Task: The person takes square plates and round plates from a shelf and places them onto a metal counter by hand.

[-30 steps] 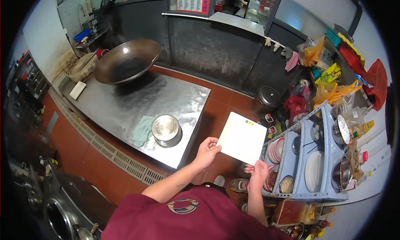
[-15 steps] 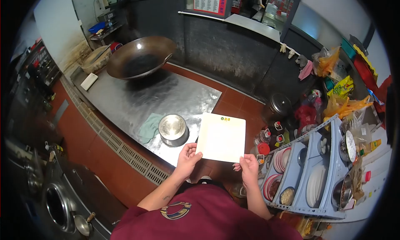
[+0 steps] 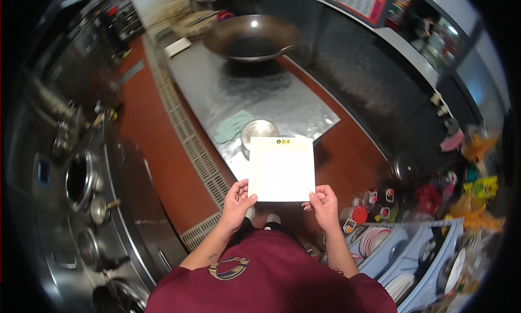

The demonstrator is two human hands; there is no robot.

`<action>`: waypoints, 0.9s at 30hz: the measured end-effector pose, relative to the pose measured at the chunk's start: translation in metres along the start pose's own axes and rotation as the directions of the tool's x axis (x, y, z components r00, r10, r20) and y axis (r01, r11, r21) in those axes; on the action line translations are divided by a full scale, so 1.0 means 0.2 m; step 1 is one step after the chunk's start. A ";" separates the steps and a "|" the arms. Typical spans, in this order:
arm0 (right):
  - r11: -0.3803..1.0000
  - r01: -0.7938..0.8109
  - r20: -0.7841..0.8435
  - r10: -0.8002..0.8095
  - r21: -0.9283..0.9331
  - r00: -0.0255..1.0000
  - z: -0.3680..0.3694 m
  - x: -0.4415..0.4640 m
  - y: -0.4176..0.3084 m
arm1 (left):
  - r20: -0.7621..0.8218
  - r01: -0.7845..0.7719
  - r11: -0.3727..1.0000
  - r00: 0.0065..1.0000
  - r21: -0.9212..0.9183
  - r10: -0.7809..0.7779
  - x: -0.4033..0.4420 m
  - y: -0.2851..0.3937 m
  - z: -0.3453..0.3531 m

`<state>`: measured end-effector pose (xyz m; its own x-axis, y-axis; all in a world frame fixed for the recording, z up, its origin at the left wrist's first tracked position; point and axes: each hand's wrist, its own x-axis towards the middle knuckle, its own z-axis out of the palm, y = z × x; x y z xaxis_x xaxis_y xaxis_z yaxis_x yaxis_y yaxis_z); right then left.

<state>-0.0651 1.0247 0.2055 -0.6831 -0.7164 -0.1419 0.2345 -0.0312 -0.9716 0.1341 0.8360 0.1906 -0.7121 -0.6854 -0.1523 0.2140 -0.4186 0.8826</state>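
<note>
A square white plate point(image 3: 282, 169) with a small green and yellow mark on its far edge is held out in front of my body. My left hand point(image 3: 237, 203) grips its near left corner, thumb on top. At the near right corner my right hand point(image 3: 322, 204) pinches the edge between thumb and fingers. Behind the plate, partly covered by it, a round metal pot point(image 3: 259, 129) stands on the steel table point(image 3: 271, 96). A pale green cloth point(image 3: 233, 127) lies beside the pot.
A big wok point(image 3: 252, 39) sits at the table's far end, near a small white dish point(image 3: 177, 47). To the left runs a steel cooking range point(image 3: 130, 204), with a floor drain grate point(image 3: 187, 131) between. A blue shelf rack point(image 3: 418, 253) with plates and several bottles point(image 3: 366, 199) stand at right.
My view has turned left, so the table and wok appear further right and more of the range shows. Both hands keep hold of the plate, which now overlaps the pot.
</note>
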 end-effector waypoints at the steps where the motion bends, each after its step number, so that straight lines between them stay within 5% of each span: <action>1: 1.000 -0.014 0.039 0.013 0.001 0.999 0.02 0.02 0.00 | -0.028 -0.021 1.000 0.999 -0.003 0.021 -0.04 0.00 -0.01; 16: 0.982 -0.163 0.521 0.190 -0.099 0.832 0.47 0.26 0.07 | -0.455 -0.204 0.978 0.877 -0.054 0.157 -0.47 0.09 -0.26; 27: 0.954 -0.219 0.593 0.298 -0.202 0.748 0.92 0.31 0.14 | -0.519 -0.239 0.970 0.835 -0.040 0.184 -0.53 0.27 -0.63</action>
<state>0.0261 0.8514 0.2050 -0.0317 -0.9585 -0.2834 0.2338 0.2686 -0.9345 0.3057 0.8118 0.1983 -0.2080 -0.9584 -0.1954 0.4048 -0.2662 0.8748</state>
